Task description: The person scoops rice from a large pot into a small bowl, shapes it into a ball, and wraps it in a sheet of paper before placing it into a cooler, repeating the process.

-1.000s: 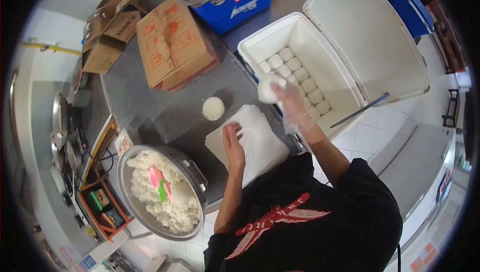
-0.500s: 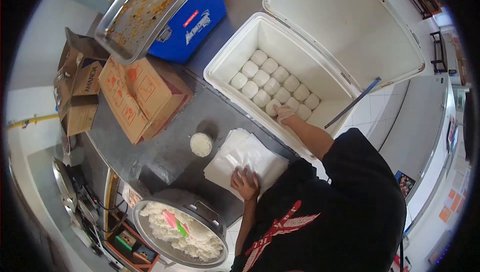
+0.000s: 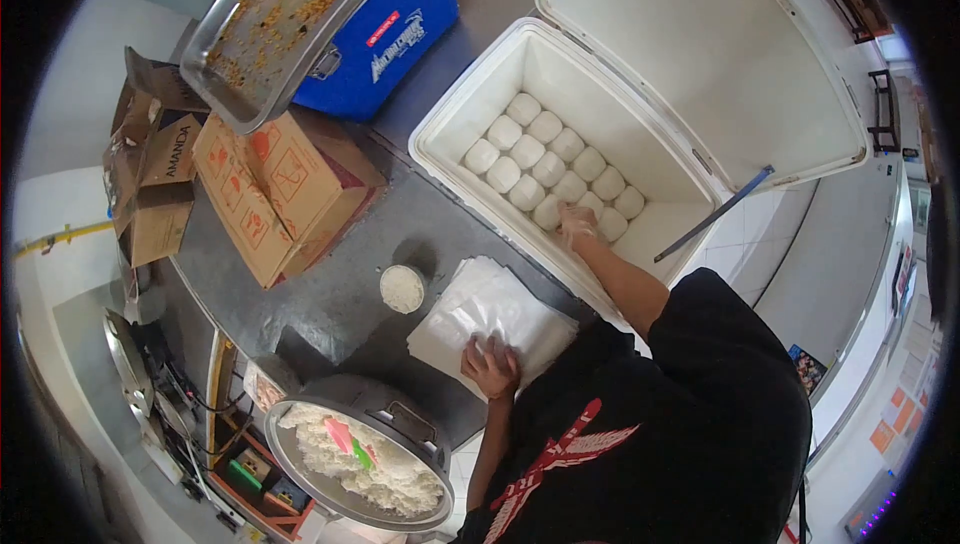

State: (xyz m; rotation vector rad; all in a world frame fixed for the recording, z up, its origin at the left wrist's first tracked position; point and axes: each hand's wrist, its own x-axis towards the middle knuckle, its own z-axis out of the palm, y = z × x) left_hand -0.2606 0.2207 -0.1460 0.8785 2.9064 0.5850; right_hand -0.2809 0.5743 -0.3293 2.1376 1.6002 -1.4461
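Note:
My left hand point(image 3: 490, 366) lies with fingers spread on a stack of white wrapping sheets point(image 3: 480, 309) at the table's near edge. My right hand point(image 3: 577, 227), in a clear plastic glove, reaches down into a white cooler box point(image 3: 465, 104). Its fingers are slightly apart beside the white rounded rice packs point(image 3: 548, 169), next to the nearest row's end pack point(image 3: 547, 212). Several packs sit in tight rows on the cooler's floor. A cup of rice point(image 3: 402, 289) stands left of the sheets.
The cooler's lid point(image 3: 700, 54) stands open, with a blue strap point(image 3: 715, 214). A big pot of rice point(image 3: 360, 464) holds a pink and green scoop point(image 3: 350, 444). Cardboard boxes point(image 3: 265, 194), a blue cooler point(image 3: 385, 54) and a metal tray point(image 3: 285, 19) stand at the far left.
My right hand has shifted slightly right, off the end pack, which stays in its row. My left hand stays on the sheets. The view has moved slightly.

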